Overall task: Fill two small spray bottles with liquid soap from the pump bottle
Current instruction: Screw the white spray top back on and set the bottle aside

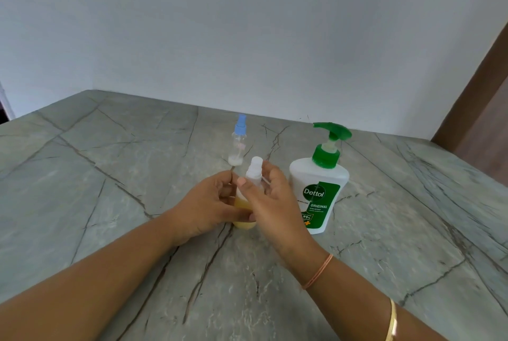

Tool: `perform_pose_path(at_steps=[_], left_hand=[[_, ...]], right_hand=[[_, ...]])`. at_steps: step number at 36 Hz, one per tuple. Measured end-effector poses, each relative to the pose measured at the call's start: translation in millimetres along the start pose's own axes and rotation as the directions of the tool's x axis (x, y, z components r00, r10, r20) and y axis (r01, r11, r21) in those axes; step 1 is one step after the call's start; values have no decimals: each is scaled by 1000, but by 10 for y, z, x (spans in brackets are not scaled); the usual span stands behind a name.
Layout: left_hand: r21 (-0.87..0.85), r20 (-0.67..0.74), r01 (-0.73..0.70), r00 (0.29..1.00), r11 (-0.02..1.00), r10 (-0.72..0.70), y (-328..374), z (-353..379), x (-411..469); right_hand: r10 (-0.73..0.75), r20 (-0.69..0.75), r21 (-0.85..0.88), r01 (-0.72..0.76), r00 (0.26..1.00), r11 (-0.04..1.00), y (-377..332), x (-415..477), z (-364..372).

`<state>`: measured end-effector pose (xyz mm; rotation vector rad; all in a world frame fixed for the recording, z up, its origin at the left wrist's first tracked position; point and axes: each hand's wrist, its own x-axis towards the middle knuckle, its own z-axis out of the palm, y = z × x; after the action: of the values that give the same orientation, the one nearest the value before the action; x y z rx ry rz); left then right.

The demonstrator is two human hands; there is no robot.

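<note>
A small clear spray bottle with a white cap point(253, 173) stands upright on the table, its lower part full of yellow-orange liquid. My left hand point(209, 203) grips its body from the left. My right hand point(270, 197) holds it from the right, fingers near the neck and cap. Behind it, further away, stands a second small spray bottle with a blue cap point(238, 142); only a little whitish liquid shows at its bottom. The white soap pump bottle with a green pump and green label point(320, 181) stands just right of my right hand.
The grey marble-patterned table point(137, 170) meets a plain pale wall at its far edge. A brown wooden door or frame point(483, 120) rises at the far right. The table's left edge falls off at the far left.
</note>
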<state>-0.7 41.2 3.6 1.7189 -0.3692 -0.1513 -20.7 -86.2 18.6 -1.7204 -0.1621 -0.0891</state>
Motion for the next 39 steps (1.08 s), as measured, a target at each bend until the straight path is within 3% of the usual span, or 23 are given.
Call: perform_pose_path(at_steps=[9,13,20,27,30,33,39], left_hand=[[2,-15,-13,1000,1000,13,-9,16,0],[4,-24,-16,1000,1000,16,-17,15,0],[-57,96,64,994,996,-58,10,-58,6],[22,9,30,999,999,-31,16,-14,0],[36,10,27,1000,999,-27,22,-21,-7],[10,53,51,997,999,-52,42,-29,-17],[-36,197,76,978,996,-68,103,-96,-50]], right_hand=[[-107,-126,-88,96,986,991,24,27,1],[-83,-39,-32,82,996,996,24,-1,24],[-88,87,6,88,992,996,-28,-34,-98],[-224,-97,-212,200,970,957,51,-19,18],[-227,-115,-209,200,967,957,35,-19,32],[-147,-67,-76,142,987,987,50,11,5],[-23,163,79,10,986,997,77,-5,-62]])
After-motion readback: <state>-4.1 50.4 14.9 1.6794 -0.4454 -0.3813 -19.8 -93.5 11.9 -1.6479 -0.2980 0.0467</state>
